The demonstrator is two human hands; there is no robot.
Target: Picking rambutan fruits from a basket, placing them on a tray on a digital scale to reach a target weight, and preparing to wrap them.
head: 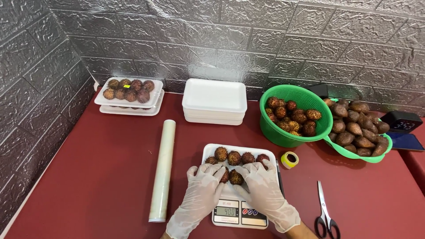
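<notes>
Your two gloved hands rest over the near row of rambutans [234, 167] on a white foam tray [211, 151], which sits on a small kitchen scale [239, 213] at the front edge of the bench [97, 177]. The left hand [201, 186] lies with fingers curled loosely on the fruit at the left of the tray, and the right hand [264, 188] does the same at the right — both look to be nudging or steadying fruit rather than gripping any one piece. The far row of the tray is filled with about four fruits and the near row is partly hidden under your fingers, so I judge the tray close to full and being weighed. Already done, it seems: filled trays [129, 93] stacked at the far left against the wall. Plenty is left — a green basket [295, 116] holds more rambutans, a second green basket [359, 128] beside it holds brown scaly fruit, and a stack of empty foam trays [214, 101] waits in the middle. A roll of cling film [162, 170] lies just left of the scale, a small roll of tape [289, 159] just right of the tray, and scissors [326, 217] at the near right. Nothing crowds your hands; the film roll is the nearest thing to your left elbow.
</notes>
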